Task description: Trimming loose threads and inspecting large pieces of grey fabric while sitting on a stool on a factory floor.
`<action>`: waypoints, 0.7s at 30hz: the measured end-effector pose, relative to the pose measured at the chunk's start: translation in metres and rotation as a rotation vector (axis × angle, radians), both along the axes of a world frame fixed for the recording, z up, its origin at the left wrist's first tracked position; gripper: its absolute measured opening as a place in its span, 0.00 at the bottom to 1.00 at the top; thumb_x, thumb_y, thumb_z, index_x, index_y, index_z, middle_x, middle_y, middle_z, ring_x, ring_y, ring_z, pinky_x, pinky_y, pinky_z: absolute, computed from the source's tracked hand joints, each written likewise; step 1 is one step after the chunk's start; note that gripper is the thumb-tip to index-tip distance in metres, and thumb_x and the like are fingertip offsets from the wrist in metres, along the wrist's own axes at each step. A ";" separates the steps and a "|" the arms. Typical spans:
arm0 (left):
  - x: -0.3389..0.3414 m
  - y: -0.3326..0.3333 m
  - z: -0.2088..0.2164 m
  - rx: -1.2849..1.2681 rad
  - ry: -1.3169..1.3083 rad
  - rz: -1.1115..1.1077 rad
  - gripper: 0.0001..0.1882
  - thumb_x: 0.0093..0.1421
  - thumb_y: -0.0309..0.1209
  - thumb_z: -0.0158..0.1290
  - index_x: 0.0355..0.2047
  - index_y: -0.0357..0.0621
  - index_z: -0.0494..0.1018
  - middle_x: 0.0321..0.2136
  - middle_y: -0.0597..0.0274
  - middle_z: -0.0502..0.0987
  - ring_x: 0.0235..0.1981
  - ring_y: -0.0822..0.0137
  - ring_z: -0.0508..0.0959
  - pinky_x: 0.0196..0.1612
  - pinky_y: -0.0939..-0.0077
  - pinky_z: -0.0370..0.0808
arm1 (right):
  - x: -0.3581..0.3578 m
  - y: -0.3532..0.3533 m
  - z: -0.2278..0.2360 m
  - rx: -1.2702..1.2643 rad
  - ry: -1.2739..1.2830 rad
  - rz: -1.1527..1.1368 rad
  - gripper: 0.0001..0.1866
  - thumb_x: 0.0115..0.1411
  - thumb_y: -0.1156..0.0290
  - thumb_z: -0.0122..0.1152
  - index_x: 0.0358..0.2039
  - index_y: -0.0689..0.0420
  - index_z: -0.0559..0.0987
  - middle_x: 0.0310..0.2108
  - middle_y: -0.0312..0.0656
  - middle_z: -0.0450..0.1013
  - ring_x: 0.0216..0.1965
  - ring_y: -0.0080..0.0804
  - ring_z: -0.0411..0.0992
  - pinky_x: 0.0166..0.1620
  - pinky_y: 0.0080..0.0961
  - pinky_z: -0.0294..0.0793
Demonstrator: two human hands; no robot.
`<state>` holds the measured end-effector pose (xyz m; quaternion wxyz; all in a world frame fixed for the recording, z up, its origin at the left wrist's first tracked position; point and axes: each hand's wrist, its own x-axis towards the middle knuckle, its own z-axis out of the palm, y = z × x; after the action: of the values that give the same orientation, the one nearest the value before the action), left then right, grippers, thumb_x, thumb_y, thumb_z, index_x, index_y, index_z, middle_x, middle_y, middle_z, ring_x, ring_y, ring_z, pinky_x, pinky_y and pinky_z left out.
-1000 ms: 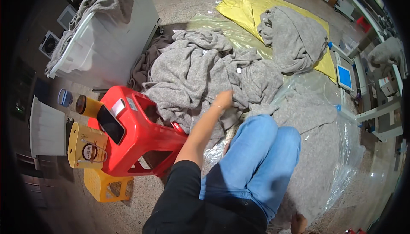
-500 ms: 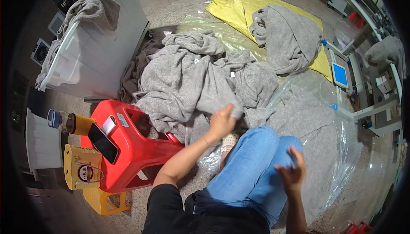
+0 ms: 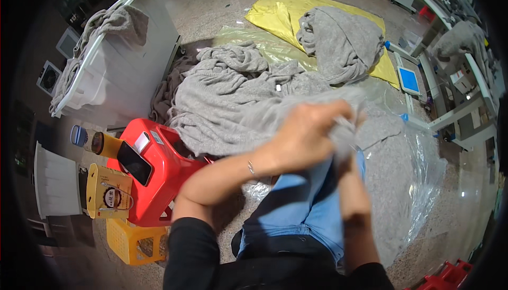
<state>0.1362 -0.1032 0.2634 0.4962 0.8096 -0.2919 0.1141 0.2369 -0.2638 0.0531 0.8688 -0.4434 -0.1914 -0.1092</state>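
Observation:
My left hand [image 3: 312, 131], closed and blurred, holds a bunched piece of grey knitted fabric [image 3: 275, 107] above my knees. The fabric stretches back to the left into a large heap of grey knits [image 3: 211, 97] on the floor. Just below and right of my left hand, my right hand [image 3: 349, 176] is raised against the hanging end of the fabric. Its fingers are smeared by motion and partly hidden, so their grip does not show.
To the left, a red stool [image 3: 159, 200] bears a phone [image 3: 134, 163] beside a bottle [image 3: 103, 143] and a yellow paper bag [image 3: 100, 187]. Behind it stands a white bin [image 3: 127, 73]. A folded grey bundle [image 3: 341, 41] lies on yellow sheeting [image 3: 264, 12]; clear plastic [image 3: 423, 184] spreads at right.
My left hand has pulled the fabric up and rightward from the heap to above my knees. My right hand has moved up and inward to meet it.

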 end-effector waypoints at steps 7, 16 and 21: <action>0.092 0.048 -0.001 0.173 -0.693 0.661 0.10 0.43 0.18 0.50 0.26 0.45 0.72 0.25 0.57 0.68 0.25 0.51 0.74 0.26 0.61 0.70 | -0.010 -0.204 0.245 -0.883 -0.379 -1.504 0.15 0.61 0.75 0.43 0.44 0.64 0.75 0.40 0.43 0.75 0.41 0.30 0.72 0.47 0.25 0.70; 0.100 -0.022 0.125 -0.421 -0.347 -0.189 0.07 0.55 0.19 0.49 0.33 0.39 0.75 0.28 0.62 0.77 0.26 0.75 0.75 0.29 0.82 0.73 | -0.179 -0.252 0.301 -1.502 -0.470 -1.541 0.22 0.51 0.85 0.49 0.48 0.60 0.73 0.39 0.44 0.75 0.40 0.32 0.73 0.46 0.25 0.70; 0.016 0.021 -0.052 0.118 -0.449 -0.072 0.21 0.41 0.10 0.43 0.29 0.44 0.79 0.38 0.52 0.75 0.45 0.53 0.74 0.50 0.64 0.69 | -0.321 -0.208 0.145 -1.760 0.018 -0.784 0.25 0.38 0.86 0.53 0.41 0.56 0.76 0.34 0.47 0.74 0.31 0.43 0.74 0.34 0.30 0.73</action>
<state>0.1521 -0.0823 0.2110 0.3741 0.7807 -0.4298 0.2564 -0.0837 -0.4716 0.1979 0.1283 -0.9694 -0.0364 -0.2059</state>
